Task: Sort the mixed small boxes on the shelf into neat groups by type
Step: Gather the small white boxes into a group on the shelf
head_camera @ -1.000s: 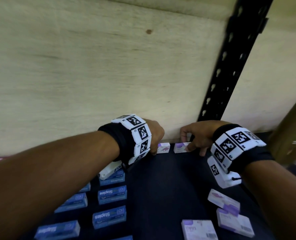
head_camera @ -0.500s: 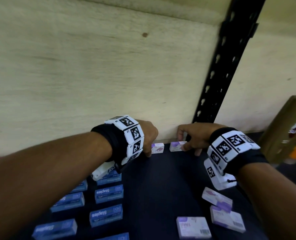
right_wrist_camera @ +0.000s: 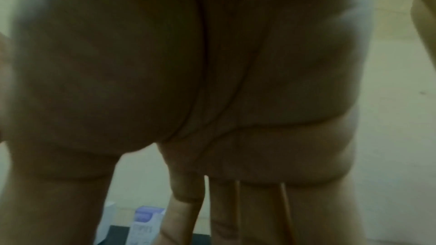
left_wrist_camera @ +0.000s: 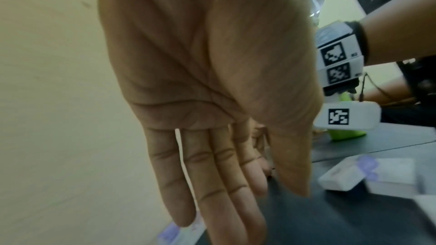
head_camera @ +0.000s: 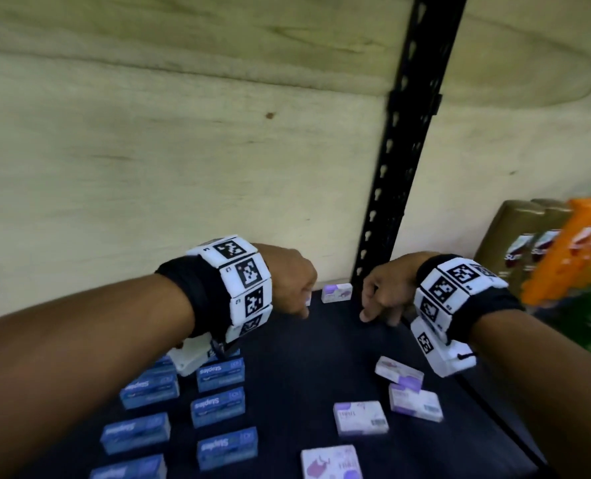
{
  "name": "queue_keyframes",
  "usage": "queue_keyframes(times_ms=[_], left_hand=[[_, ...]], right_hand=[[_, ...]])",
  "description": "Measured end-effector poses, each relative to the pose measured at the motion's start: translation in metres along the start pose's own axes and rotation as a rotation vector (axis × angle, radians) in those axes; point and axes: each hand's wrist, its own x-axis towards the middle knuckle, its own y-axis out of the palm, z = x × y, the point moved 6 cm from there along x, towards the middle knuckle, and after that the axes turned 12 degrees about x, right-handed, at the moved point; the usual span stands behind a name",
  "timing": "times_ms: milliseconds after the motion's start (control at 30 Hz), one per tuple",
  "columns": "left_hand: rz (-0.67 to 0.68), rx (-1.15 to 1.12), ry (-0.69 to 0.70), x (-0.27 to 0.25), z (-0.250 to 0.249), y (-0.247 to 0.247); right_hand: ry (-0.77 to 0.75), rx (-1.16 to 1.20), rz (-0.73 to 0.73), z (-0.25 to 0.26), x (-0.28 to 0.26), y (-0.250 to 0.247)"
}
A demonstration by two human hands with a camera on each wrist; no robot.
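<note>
Both hands were empty and relaxed at the back of the shelf (head_camera: 304, 357). The left hand (head_camera: 292, 285) had its fingers (left_wrist_camera: 212, 183) straight and together, gripping nothing. The right hand (head_camera: 384, 292) pointed its fingers down at the shelf surface, also gripping nothing.

Nearest the person, the blue staple boxes (head_camera: 218, 407) stood in two orderly columns on the left. That group appeared finished.

On the right, four purple-and-white boxes (head_camera: 360, 417) lay loose at mixed angles, with one leaning box (head_camera: 398, 371) resting on its neighbour.

Farther back, a purple-and-white back box (head_camera: 337, 292) stood against the plywood back wall (head_camera: 183, 150), between the two hands and touched by neither. A second box was largely hidden behind the left hand, so its alignment could not be judged.

The step in hand was probably starting a purple row along the wall. Recommended procedure:

1. Square the back box flush to the wall, next to the hidden box.
2. Lift the leaning box first, since dragging it would probably disturb the box beneath.
3. Place each box face-forward, edge to edge, away from the black upright (head_camera: 408, 167).
4. Keep the left forearm raised above the blue columns.
</note>
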Motion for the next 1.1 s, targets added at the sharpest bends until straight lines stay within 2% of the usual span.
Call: queue_keyframes(times_ms=[233, 500, 633, 833, 1100], left_hand=[[0.113, -0.038, 0.208, -0.028, -0.063, 0.006], [0.113, -0.057, 0.223, -0.036, -0.096, 0.02], [0.11, -0.048, 0.254, -0.036, -0.105, 0.024], [0.062, -0.043, 0.245, -0.032, -0.106, 0.025], [0.046, 0.01, 0.147, -0.029, -0.064, 0.026]], right_hand=[[0.041, -0.092, 0.082, -0.002, -0.035, 0.023], [0.045, -0.144, 0.111, -0.013, -0.055, 0.043], [0.0, -0.102, 0.058, -0.012, -0.062, 0.043], [-0.045, 0.044, -0.024, -0.017, -0.05, 0.036], [-0.167, 0.212, -0.146, -0.016, -0.028, 0.022]])
